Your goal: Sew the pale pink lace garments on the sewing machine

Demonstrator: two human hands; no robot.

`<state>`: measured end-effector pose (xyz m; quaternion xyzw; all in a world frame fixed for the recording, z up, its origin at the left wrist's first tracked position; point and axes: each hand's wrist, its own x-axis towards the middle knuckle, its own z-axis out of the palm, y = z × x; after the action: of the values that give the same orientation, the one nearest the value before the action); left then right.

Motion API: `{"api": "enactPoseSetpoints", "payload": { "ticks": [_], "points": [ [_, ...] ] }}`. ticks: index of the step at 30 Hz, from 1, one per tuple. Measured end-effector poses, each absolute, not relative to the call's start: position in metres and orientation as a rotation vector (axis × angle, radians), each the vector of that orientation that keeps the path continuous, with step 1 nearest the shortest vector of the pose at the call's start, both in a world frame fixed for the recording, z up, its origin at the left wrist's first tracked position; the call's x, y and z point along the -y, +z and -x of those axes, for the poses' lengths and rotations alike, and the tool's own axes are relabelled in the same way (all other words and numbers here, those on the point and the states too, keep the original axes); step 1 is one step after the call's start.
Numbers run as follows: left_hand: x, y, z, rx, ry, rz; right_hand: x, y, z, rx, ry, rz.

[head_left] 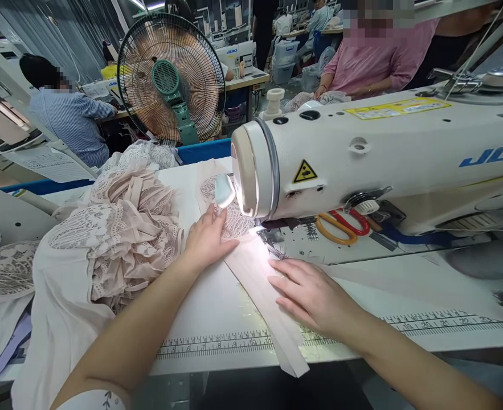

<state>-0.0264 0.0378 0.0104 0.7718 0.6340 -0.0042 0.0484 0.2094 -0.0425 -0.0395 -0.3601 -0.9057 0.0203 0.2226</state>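
Beneath left hand [202, 242] and right hand [322, 297], fingers [283, 285] loosely spread, lies the pale fabric strip [257, 280].

pale pink strip [257, 285] | flat | lace [236, 223] beyond | near end overhangs table [204, 313]

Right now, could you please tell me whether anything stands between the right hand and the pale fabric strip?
Nothing visible does: the right hand has its fingertips at the right edge of the pale fabric strip.
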Motion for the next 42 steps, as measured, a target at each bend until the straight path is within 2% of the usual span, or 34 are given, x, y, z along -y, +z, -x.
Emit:
{"api": "enactPoseSetpoints", "payload": {
  "ticks": [4, 10, 14, 35, 42],
  "points": [
    [-0.028, 0.015, 0.016, -1.910, 0.106, -2.473, 0.042, -0.040, -0.210, 2.509, 0.061, 0.985],
    [0.006, 0.015, -0.008, -1.217, -0.001, -2.753, 0.042, -0.035, -0.210, 2.498, 0.044, 0.960],
    [0.014, 0.006, -0.011, -1.003, -0.042, -2.892, 0.041, -0.034, -0.211, 2.493, 0.057, 0.946],
    [0.010, 0.003, -0.009, -0.718, 0.098, -3.041, 0.041, -0.035, -0.213, 2.443, 0.072, 0.947],
    [0.007, -0.001, -0.009, -0.802, 0.046, -3.049, 0.042, -0.038, -0.213, 2.467, 0.053, 0.982]
  ]
}}
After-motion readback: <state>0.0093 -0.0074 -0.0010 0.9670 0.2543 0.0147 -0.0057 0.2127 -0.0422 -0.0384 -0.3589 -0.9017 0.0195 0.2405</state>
